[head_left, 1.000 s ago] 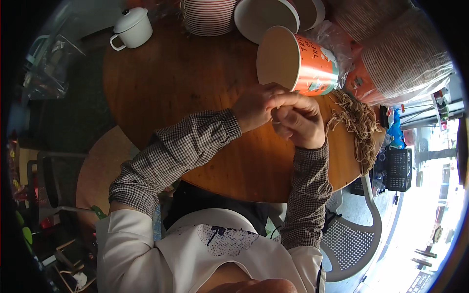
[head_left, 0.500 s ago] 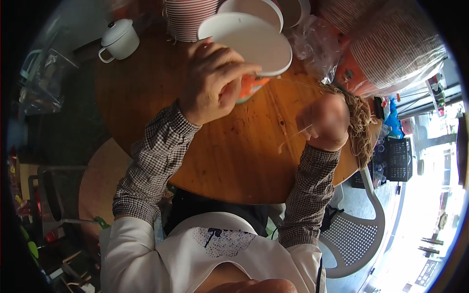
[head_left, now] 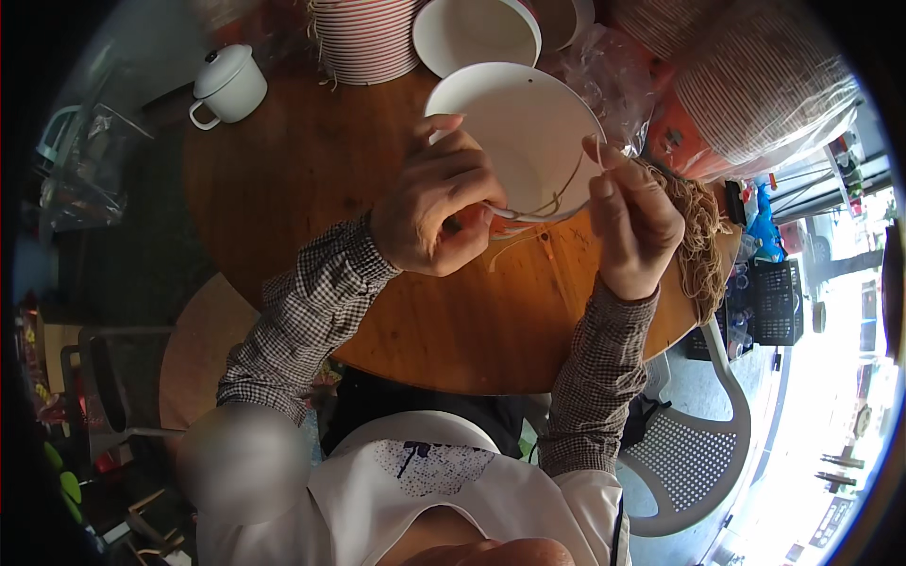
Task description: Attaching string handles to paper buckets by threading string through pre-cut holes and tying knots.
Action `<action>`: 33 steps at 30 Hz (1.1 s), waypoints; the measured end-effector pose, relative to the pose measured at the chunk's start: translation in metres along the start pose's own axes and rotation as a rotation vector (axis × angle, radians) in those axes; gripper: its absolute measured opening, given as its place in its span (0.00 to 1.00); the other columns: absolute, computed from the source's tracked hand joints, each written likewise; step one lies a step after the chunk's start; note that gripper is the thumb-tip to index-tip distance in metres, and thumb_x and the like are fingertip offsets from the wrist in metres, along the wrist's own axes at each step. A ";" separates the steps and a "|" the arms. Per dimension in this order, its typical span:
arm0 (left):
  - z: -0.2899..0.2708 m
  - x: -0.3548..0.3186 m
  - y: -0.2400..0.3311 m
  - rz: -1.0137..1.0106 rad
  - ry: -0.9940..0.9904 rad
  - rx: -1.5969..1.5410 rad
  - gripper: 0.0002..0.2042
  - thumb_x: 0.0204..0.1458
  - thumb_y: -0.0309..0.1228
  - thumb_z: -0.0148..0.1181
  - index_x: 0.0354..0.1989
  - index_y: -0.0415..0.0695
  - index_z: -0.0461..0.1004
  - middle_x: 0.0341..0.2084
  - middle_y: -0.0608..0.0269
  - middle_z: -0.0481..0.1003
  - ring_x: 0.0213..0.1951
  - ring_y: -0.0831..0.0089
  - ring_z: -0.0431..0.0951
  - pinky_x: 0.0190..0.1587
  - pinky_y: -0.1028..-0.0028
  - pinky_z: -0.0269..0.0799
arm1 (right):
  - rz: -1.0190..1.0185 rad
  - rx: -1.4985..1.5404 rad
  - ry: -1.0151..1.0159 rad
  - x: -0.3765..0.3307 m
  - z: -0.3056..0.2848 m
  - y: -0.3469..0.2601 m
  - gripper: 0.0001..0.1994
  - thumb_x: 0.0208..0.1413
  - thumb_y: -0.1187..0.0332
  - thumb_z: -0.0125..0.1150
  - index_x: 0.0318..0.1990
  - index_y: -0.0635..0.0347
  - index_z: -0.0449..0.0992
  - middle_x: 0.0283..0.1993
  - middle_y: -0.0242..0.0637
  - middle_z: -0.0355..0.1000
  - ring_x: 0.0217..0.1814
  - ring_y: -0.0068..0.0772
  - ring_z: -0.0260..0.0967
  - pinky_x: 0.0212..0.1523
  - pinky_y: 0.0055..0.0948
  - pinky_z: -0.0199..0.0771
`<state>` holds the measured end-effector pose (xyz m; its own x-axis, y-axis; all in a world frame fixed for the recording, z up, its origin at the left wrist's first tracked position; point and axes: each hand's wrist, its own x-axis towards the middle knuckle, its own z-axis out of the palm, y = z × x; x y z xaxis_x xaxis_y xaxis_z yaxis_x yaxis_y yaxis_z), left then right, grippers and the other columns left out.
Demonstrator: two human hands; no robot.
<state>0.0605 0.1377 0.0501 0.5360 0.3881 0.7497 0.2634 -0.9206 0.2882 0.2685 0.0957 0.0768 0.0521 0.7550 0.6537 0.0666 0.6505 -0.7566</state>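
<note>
A round paper bucket, white inside and reddish outside, is tipped so its mouth faces me. A small dark hole shows near its far rim. My left hand is closed on the bucket's near left rim, thumb and fingers pinching the edge. At the right rim, my right hand pinches a thin tan string between thumb and fingertips. Part of that string curves inside the bucket along the near wall, and a loose end hangs below the rim over the wooden table.
Behind stand a stack of buckets, another open bucket and a white lidded enamel mug. Plastic-wrapped bucket stacks fill the far right, beside a bundle of tan strings. A grey chair stands at the right.
The bucket has shifted right and nearer, its mouth turned more toward me. My right hand has risen from above the table to the rim, and string now lies inside the bucket.
</note>
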 end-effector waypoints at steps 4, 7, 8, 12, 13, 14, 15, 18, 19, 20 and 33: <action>0.002 -0.001 0.003 0.012 -0.001 0.025 0.10 0.38 0.29 0.58 0.32 0.48 0.74 0.24 0.70 0.71 0.36 0.73 0.72 0.65 0.63 0.42 | -0.166 -0.298 -0.052 0.002 0.011 0.002 0.07 0.51 0.83 0.61 0.38 0.66 0.79 0.38 0.34 0.79 0.38 0.21 0.75 0.38 0.21 0.74; 0.007 0.002 0.017 -0.055 0.041 -0.036 0.10 0.41 0.34 0.65 0.33 0.49 0.75 0.26 0.70 0.73 0.38 0.73 0.73 0.65 0.63 0.43 | -0.201 -0.344 -0.033 0.004 0.019 0.002 0.06 0.52 0.82 0.61 0.37 0.65 0.79 0.35 0.31 0.79 0.33 0.19 0.74 0.33 0.19 0.72; 0.011 0.004 0.021 -0.074 0.065 -0.002 0.12 0.41 0.37 0.68 0.33 0.50 0.75 0.26 0.71 0.73 0.39 0.74 0.74 0.65 0.63 0.44 | -0.203 -0.342 -0.029 0.002 0.019 0.003 0.06 0.52 0.82 0.61 0.37 0.65 0.79 0.35 0.31 0.79 0.33 0.19 0.74 0.33 0.19 0.72; 0.021 0.002 0.026 -0.101 0.101 0.096 0.13 0.41 0.39 0.71 0.34 0.52 0.75 0.27 0.73 0.74 0.39 0.76 0.74 0.65 0.63 0.46 | -0.014 0.307 0.121 0.001 0.016 0.008 0.07 0.63 0.74 0.50 0.46 0.61 0.72 0.20 0.29 0.62 0.17 0.17 0.56 0.20 0.24 0.65; 0.022 0.002 0.025 -0.101 0.102 0.097 0.13 0.41 0.39 0.71 0.34 0.52 0.75 0.27 0.73 0.74 0.39 0.76 0.74 0.65 0.63 0.46 | 0.061 0.453 0.217 0.006 0.013 0.005 0.07 0.65 0.71 0.46 0.43 0.62 0.70 0.17 0.26 0.58 0.14 0.17 0.54 0.21 0.24 0.68; 0.021 0.002 0.023 -0.103 0.108 0.092 0.13 0.40 0.39 0.71 0.33 0.52 0.75 0.26 0.74 0.74 0.38 0.77 0.74 0.64 0.63 0.47 | 0.092 0.508 0.225 0.009 0.010 0.004 0.07 0.66 0.70 0.45 0.44 0.63 0.69 0.16 0.26 0.57 0.14 0.18 0.54 0.21 0.24 0.68; 0.020 0.002 0.022 -0.104 0.113 0.087 0.13 0.40 0.38 0.71 0.32 0.53 0.75 0.25 0.75 0.74 0.38 0.77 0.73 0.64 0.63 0.48 | 0.123 0.562 0.234 0.010 0.007 0.004 0.07 0.66 0.69 0.45 0.44 0.63 0.68 0.16 0.26 0.56 0.14 0.18 0.53 0.21 0.25 0.68; 0.018 0.003 0.023 -0.067 0.116 0.080 0.12 0.40 0.37 0.71 0.31 0.52 0.74 0.23 0.76 0.72 0.35 0.78 0.73 0.64 0.64 0.48 | 0.114 0.503 0.252 0.013 0.005 0.008 0.07 0.64 0.71 0.49 0.43 0.64 0.71 0.18 0.27 0.60 0.14 0.17 0.55 0.21 0.23 0.68; 0.017 0.003 0.024 -0.064 0.116 0.077 0.12 0.40 0.37 0.71 0.31 0.52 0.74 0.23 0.76 0.72 0.35 0.78 0.73 0.64 0.64 0.48 | 0.092 0.455 0.253 0.015 0.003 0.009 0.07 0.63 0.72 0.52 0.42 0.65 0.73 0.19 0.28 0.64 0.15 0.16 0.56 0.21 0.22 0.68; 0.017 0.004 0.024 -0.077 0.105 0.065 0.11 0.40 0.36 0.70 0.30 0.52 0.74 0.22 0.76 0.72 0.35 0.78 0.73 0.63 0.64 0.48 | 0.089 0.452 0.253 0.020 0.002 0.008 0.07 0.63 0.72 0.52 0.42 0.65 0.73 0.19 0.28 0.64 0.15 0.16 0.56 0.21 0.22 0.68; 0.011 0.006 0.038 -0.198 0.185 -0.009 0.05 0.40 0.29 0.63 0.22 0.49 0.71 0.20 0.71 0.72 0.32 0.71 0.73 0.61 0.63 0.49 | -0.068 -0.192 0.090 0.056 0.011 -0.013 0.06 0.54 0.79 0.62 0.39 0.64 0.78 0.29 0.28 0.76 0.28 0.13 0.70 0.29 0.15 0.68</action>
<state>0.0826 0.1050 0.0586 0.3188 0.5466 0.7744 0.3409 -0.8284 0.4444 0.2596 0.1304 0.1227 0.1294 0.6939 0.7083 0.2610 0.6653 -0.6994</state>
